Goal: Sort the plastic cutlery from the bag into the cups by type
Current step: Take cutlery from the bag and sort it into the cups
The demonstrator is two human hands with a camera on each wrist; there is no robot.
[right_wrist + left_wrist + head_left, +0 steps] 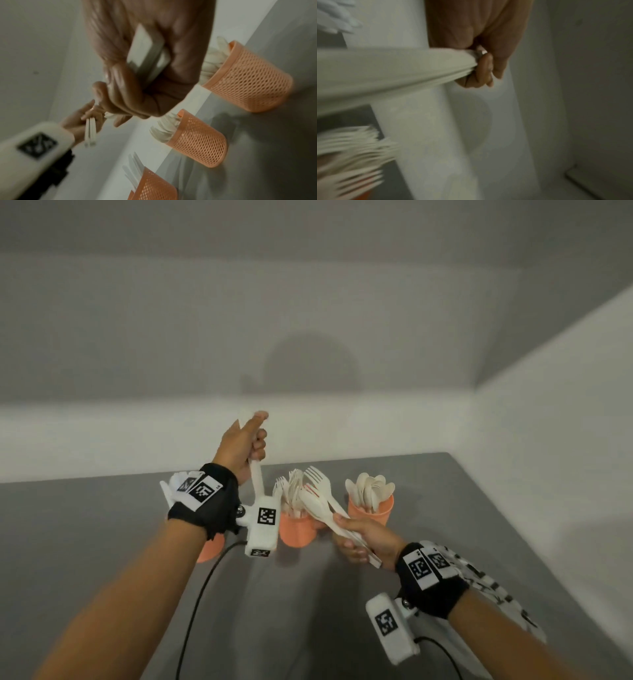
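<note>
Three orange mesh cups stand in a row on the grey table (102, 525). The right cup (371, 510) holds spoons, the middle cup (296, 530) holds forks, and the left cup (210, 549) is mostly hidden behind my left wrist; the right wrist view shows flat white pieces in it (154, 186). My left hand (245, 445) is raised above the left cup and grips a few white cutlery pieces (257, 481) upright; their type is unclear. My right hand (359, 537) grips a bundle of white cutlery (318, 498) by the handles, a fork and a spoon among it, just in front of the middle cup.
White walls close the table at the back and right. A black cable (205, 594) runs across the table under my left forearm. Something white with black print (486, 580) lies under my right forearm near the right edge.
</note>
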